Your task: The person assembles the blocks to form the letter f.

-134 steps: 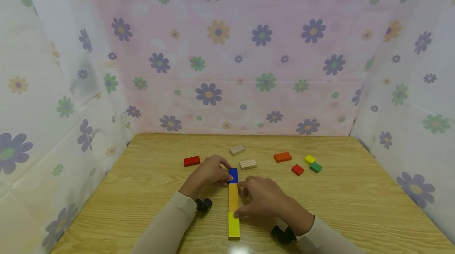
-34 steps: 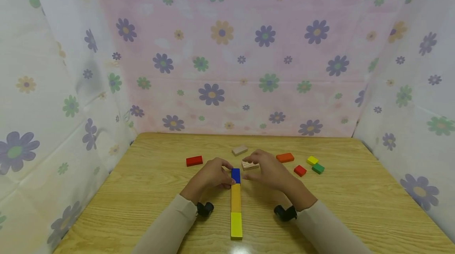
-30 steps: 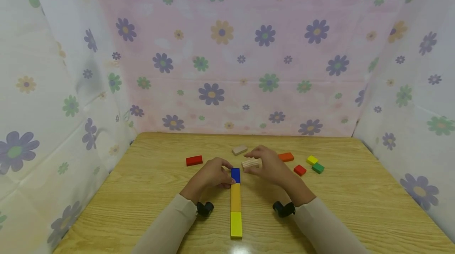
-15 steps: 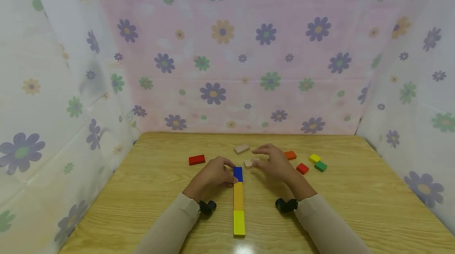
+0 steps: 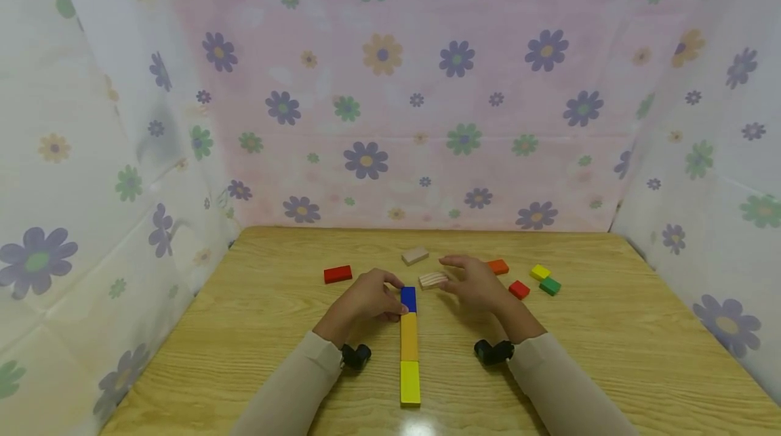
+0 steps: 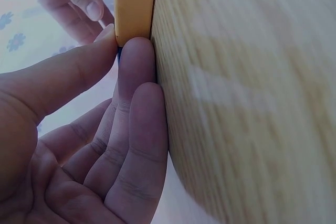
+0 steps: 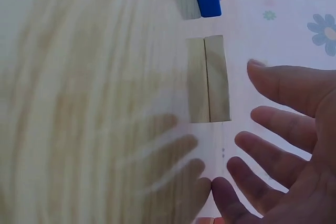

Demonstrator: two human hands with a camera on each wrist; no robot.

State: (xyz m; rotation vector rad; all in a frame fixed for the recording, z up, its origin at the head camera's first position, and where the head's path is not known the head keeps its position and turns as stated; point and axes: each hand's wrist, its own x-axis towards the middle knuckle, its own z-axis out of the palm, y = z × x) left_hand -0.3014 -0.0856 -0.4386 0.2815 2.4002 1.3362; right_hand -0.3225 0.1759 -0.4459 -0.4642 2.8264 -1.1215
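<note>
Head view: on a wood-grain table (image 5: 244,341), a blue block (image 5: 408,299), an amber block (image 5: 409,336) and a yellow block (image 5: 411,383) lie end to end in one straight row, the blue farthest from the person; the left hand (image 5: 369,297) grasps the blue block, its index finger at the far corner, its thumb at the joint with the amber block; the right hand (image 5: 478,283) is released, thumb and fingers parted over the right end of a striped wooden block (image 5: 430,280); a plain wooden block (image 5: 415,255) lies just beyond the striped one; a long red block (image 5: 338,274) lies to the left; to the right lie an orange block (image 5: 498,266), partly hidden by the right hand, a small red block (image 5: 519,289), and a small yellow block (image 5: 540,272) just beside a green block (image 5: 550,285); flowered cloth (image 5: 403,124) surrounds the table.

Left wrist view: the thumb meets the end of the amber block from above, with fingers against the side of the row and close to the tabletop; only a sliver of blue shows between them.

Right wrist view: the right hand's fingers are spread, thumb well parted from the pale wooden block before it; the blue block's end appears above, a fingertip behind it.
</note>
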